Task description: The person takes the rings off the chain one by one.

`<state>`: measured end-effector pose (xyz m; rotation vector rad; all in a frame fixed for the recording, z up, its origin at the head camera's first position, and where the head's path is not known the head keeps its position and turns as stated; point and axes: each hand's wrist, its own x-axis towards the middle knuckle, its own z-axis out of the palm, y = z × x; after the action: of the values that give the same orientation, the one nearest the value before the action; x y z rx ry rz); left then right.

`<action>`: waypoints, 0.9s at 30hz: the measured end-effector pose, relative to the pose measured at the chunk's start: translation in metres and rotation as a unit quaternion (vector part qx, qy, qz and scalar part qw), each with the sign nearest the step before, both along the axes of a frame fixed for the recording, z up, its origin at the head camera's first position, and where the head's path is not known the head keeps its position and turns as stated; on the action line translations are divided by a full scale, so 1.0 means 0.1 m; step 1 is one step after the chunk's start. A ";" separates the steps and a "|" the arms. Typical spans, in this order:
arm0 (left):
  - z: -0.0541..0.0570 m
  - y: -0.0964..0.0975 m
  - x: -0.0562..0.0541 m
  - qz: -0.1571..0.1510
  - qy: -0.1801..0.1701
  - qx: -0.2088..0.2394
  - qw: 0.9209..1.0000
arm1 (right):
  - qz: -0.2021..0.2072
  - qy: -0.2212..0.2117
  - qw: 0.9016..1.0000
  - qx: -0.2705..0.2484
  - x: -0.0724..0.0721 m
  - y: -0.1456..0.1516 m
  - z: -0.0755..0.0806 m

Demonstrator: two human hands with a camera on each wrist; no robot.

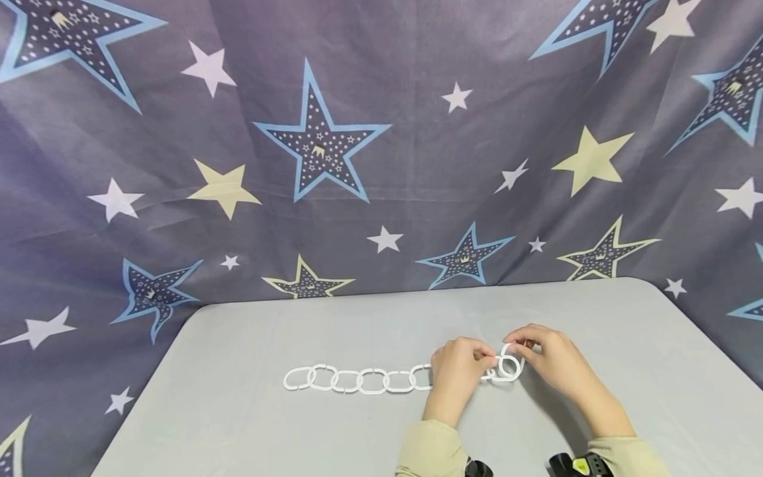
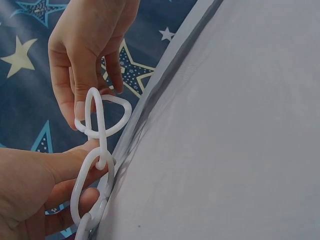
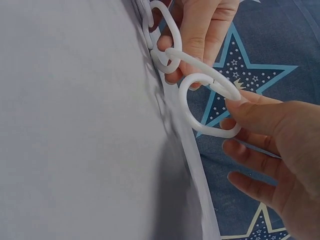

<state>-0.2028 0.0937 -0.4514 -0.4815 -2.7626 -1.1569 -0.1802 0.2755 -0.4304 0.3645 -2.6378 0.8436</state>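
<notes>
A chain of white plastic links [image 1: 372, 393] stretches across the table toward the right, its left part lying flat. My left hand [image 1: 456, 374] pinches the chain near its right end, fingers and thumb at a link [image 2: 76, 195] in the left wrist view. My right hand [image 1: 557, 361] pinches the rounded end link [image 3: 186, 105] between thumb and fingertips. That end link crosses the neighbouring link [image 3: 202, 66], which slants up toward the left hand. In the right wrist view, my right thumb covers the spot where these two links meet. Part of the chain is hidden behind my left hand.
The table [image 1: 238, 430] has a pale grey cover. Behind it hangs a dark curtain [image 1: 411, 165] printed with stars, meeting the table's back edge. Black devices [image 1: 563, 465] are strapped at both wrists, over beige sleeves [image 1: 429, 450].
</notes>
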 end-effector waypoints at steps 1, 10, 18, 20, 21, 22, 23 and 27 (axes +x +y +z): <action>0.00 0.00 0.00 -0.002 0.002 0.001 1.000 | 0.000 0.000 1.000 0.001 0.00 0.00 0.00; 0.01 0.01 0.01 -0.002 0.002 0.004 1.000 | 0.000 0.010 1.000 0.004 0.00 0.03 0.00; 0.01 0.01 0.00 -0.003 0.007 0.003 1.000 | 0.004 0.039 0.999 0.005 0.00 0.02 -0.01; 0.01 0.01 0.00 -0.005 0.010 0.006 1.000 | 0.005 0.041 0.999 0.006 0.01 0.02 -0.01; 0.01 0.01 0.00 -0.006 0.012 0.006 1.000 | 0.006 0.042 0.999 0.006 0.01 0.02 -0.01; 0.00 0.00 0.00 -0.007 0.014 0.008 1.000 | 0.007 0.044 0.999 0.007 0.01 0.02 -0.01; 0.00 0.00 -0.01 -0.008 0.015 0.009 1.000 | 0.007 0.047 0.999 0.008 0.01 0.02 -0.01; 0.00 0.00 -0.01 -0.009 0.016 0.010 1.000 | 0.013 0.064 0.998 0.011 0.00 0.02 -0.03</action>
<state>-0.2035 0.0938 -0.4518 -0.5203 -2.7218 -1.1704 -0.1801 0.2774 -0.4333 0.4454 -2.5312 0.7739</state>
